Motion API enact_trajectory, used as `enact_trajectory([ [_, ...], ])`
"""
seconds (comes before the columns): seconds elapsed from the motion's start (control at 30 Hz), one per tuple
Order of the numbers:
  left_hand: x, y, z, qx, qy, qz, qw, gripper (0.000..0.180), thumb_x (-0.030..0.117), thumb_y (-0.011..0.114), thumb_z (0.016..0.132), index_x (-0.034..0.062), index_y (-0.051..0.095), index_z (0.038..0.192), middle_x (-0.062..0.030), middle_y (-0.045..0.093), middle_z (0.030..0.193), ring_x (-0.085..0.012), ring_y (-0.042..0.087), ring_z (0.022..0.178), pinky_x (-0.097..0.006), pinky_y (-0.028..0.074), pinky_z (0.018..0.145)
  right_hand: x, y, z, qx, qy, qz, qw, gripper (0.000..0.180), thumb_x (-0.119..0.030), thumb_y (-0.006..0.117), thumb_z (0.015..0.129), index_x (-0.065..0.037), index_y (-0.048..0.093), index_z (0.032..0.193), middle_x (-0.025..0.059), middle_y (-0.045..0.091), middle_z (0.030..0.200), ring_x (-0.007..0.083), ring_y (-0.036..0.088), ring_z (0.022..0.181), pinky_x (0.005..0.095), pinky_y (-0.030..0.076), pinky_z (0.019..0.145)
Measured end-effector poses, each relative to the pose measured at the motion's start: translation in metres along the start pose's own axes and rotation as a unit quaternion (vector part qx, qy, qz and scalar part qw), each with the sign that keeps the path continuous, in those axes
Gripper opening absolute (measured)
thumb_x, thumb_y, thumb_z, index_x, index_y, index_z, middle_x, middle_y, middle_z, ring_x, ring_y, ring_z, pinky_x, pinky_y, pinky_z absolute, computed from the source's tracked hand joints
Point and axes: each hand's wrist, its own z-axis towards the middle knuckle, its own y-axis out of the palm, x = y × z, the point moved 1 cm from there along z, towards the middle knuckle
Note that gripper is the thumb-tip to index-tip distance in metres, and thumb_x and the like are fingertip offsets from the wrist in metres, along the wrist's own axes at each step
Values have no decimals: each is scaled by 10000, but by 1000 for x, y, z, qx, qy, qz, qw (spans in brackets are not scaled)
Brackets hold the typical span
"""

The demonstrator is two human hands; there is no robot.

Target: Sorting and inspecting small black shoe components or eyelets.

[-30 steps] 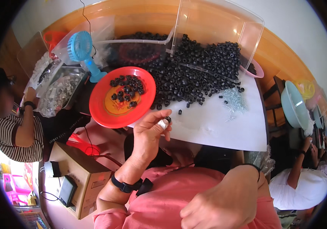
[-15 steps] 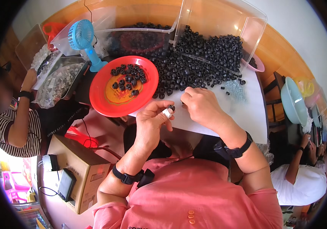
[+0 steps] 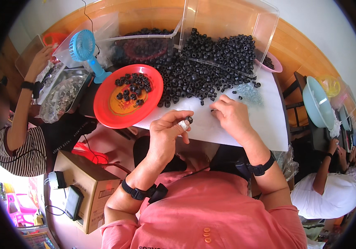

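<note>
My left hand (image 3: 165,135) pinches a black bead (image 3: 189,119) between thumb and forefinger, with white tape around the thumb. To its right, above the white table sheet (image 3: 203,128), my right hand (image 3: 232,116) has its thumb and fingertips pressed together; whatever is between them is too small to make out. Loose black beads (image 3: 186,79) lie heaped just beyond both hands. A small patch of clear pale-blue beads (image 3: 249,93) sits past my right hand. On the far left of my hands, a red plate (image 3: 100,103) carries several clustered black pieces (image 3: 131,89).
A clear plastic bin (image 3: 265,37) lies tipped with black beads spilling out. A blue handheld fan (image 3: 83,46) stands beyond the plate. At left, a co-worker's arm (image 3: 22,112) reaches over a tray with a bag of clear pieces (image 3: 61,97). A cardboard box (image 3: 88,186) stands lower left.
My right hand has moved to the right, away from my left hand, which keeps hold of the bead. The co-worker's hand at left has reached farther back. The whole view has shifted slightly.
</note>
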Motion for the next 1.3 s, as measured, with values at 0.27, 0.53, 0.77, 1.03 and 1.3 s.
enact_trajectory([
  [0.27, -11, 24, 19, -45, -33, -26, 998, 232, -15, 598, 913, -89, 628, 1130, -124, 651, 938, -156, 613, 767, -265, 510, 547, -4, -5, -6, 61, -91, -69, 992, 109, -54, 709, 702, -78, 629, 772, 58, 591, 789, 293, 585, 771, 412, 456, 674],
  [0.53, -13, 27, 20, -42, -56, 8, 998, 177, -5, 600, 917, -75, 634, 1076, -122, 660, 931, -157, 621, 737, -262, 505, 532, -17, -24, -3, 38, 98, 346, 932, 97, -70, 692, 852, -6, 629, 889, 37, 634, 824, 125, 601, 786, 281, 486, 745],
  [0.77, -14, 25, 20, -36, -51, -35, 997, 170, 13, 629, 906, -72, 640, 1052, -105, 666, 885, -141, 615, 717, -253, 500, 518, -33, -18, -1, 32, 71, 371, 926, 95, -23, 682, 855, 12, 595, 870, 74, 626, 814, 146, 647, 708, 271, 511, 637],
  [1.03, -17, 23, 15, -31, -43, -11, 999, 133, 18, 638, 910, -70, 637, 1009, -119, 669, 869, -146, 618, 686, -248, 486, 489, -36, -12, 2, -4, 102, 407, 908, 110, -38, 679, 868, 17, 586, 843, 72, 630, 744, 137, 657, 683, 272, 511, 609],
  [1.3, -19, 24, 14, -9, -38, -12, 999, 126, 25, 667, 889, -58, 656, 983, -95, 662, 812, -117, 594, 617, -226, 461, 452, -39, -6, -9, 51, 73, 355, 930, 89, -7, 665, 870, 18, 585, 839, 82, 624, 745, 147, 645, 671, 275, 500, 600],
])
